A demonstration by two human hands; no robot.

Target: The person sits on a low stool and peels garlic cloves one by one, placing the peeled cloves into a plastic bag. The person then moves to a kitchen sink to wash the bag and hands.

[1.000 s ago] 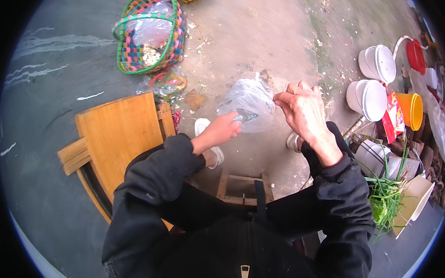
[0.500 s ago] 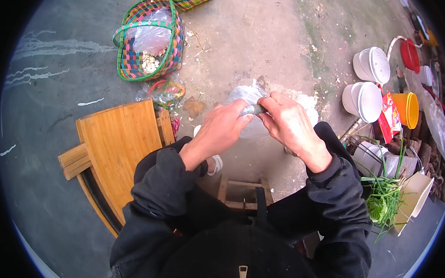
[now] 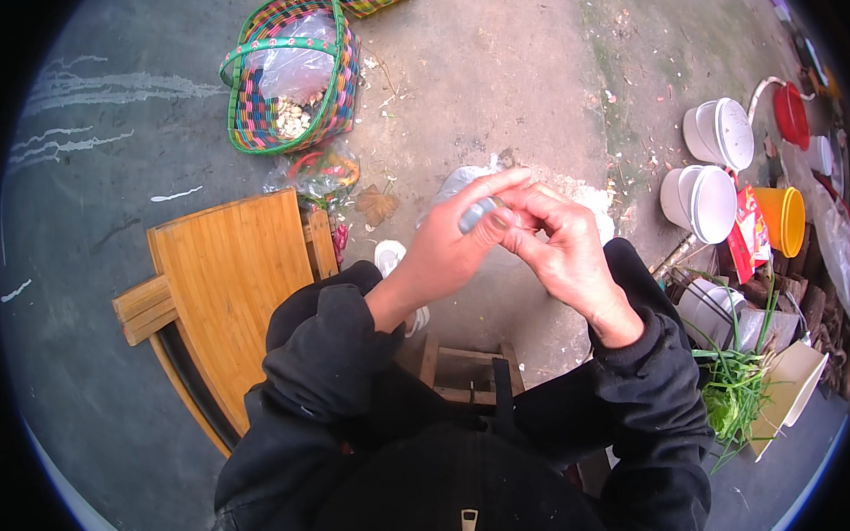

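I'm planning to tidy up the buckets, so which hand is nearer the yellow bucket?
The right hand. It is left of the yellow bucket, not touching it; the left hand is farther left, beyond the right hand.

A: so what's the floor like around that wooden chair (image 3: 234,296)?
B: dark grey floor (image 3: 88,259) left of it, white streaks (image 3: 129,88) beyond it, paler littered concrete (image 3: 493,76) to its right, then a greenish strip (image 3: 615,67) even further right of it
A: any other furniture?
B: yeah, low wooden frame (image 3: 467,356) right of the chair. light's pretty soft, shadows look faint
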